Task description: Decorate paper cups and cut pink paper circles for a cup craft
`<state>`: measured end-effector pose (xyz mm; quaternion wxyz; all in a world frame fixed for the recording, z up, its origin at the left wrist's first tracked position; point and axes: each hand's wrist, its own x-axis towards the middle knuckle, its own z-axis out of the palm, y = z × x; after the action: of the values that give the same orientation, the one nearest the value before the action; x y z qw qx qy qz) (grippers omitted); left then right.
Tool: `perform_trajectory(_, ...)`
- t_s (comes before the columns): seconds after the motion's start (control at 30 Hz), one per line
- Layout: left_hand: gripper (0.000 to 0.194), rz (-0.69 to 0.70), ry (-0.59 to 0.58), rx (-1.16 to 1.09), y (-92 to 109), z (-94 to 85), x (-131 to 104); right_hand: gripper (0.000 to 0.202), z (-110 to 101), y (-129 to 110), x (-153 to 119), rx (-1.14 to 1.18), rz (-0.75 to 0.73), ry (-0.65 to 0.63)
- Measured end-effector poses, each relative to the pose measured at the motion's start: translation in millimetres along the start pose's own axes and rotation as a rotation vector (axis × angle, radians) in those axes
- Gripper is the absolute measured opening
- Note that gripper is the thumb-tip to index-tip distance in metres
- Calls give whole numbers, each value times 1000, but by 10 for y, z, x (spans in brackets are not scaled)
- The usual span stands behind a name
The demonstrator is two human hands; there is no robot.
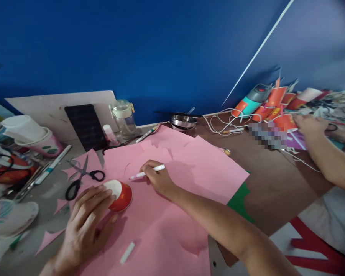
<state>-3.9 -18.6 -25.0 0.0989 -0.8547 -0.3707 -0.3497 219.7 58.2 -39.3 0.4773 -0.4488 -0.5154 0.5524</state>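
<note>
My right hand (158, 178) is closed around a white marker (148, 172), its tip at the pink paper (186, 168) beside a faint curved line. Against a red paper cup (122, 196) rests my left hand (90, 218), its fingers spread over the cup's pale end; the thumb reaches along the near side. The cup stands on the pink paper, left of the marker tip. A small white marker cap (127, 253) lies nearer to me on the same paper.
Black-handled scissors (82, 177) and pink scraps lie at the left, near a phone (84, 126), a glass jar (125, 119) and paper cups (41, 142). Behind the paper stands a metal bowl (183, 121). At the right, another person's hand (312, 124) touches an orange cup (284, 122) beside cables.
</note>
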Motion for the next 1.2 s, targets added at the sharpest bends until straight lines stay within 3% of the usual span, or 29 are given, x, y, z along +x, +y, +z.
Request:
perform_trajectory(0.33,62,-18,-30,11,-12,-4,-15,16,24,46,-13,-60,22,-77)
perform_trajectory(0.77,75,8,11,78,-14,41,-17,15,31,-25,-15,-27,40,-66)
perform_trajectory(1.2,65,5,30,77,-5,56,-34,14,38,-62,-18,22,64,-67)
